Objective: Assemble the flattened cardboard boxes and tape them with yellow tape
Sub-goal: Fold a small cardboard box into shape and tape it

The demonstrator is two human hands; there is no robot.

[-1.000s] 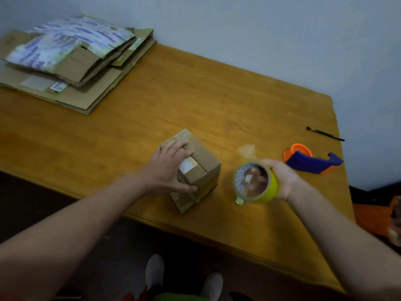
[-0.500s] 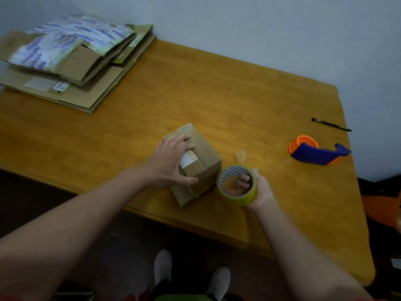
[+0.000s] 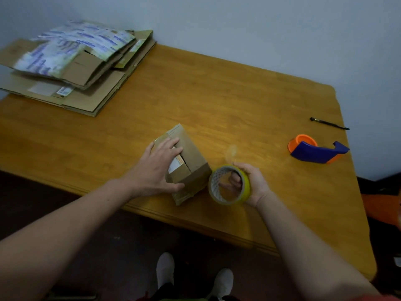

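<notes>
A small assembled cardboard box [image 3: 191, 161] sits near the table's front edge, its top flaps folded down. My left hand [image 3: 157, 168] lies flat on the box top, fingers spread, pressing the flaps. Just right of the box, my right hand [image 3: 252, 183] grips a roll of yellow tape [image 3: 229, 184], fingers through its core. The roll almost touches the box's right corner. A short loose end of tape [image 3: 231, 152] rises blurred above the roll. A stack of flattened cardboard boxes [image 3: 71, 68] lies at the table's far left corner.
An orange and blue tape dispenser [image 3: 316, 149] rests at the right side of the wooden table [image 3: 217, 101]. A thin black pen [image 3: 329, 123] lies beyond it near the wall. Below the table's front edge, my white shoes [image 3: 166, 272] show on the dark floor.
My right hand has brought the tape roll left, close to the box, and turned it. My left hand stays pressed on the box top.
</notes>
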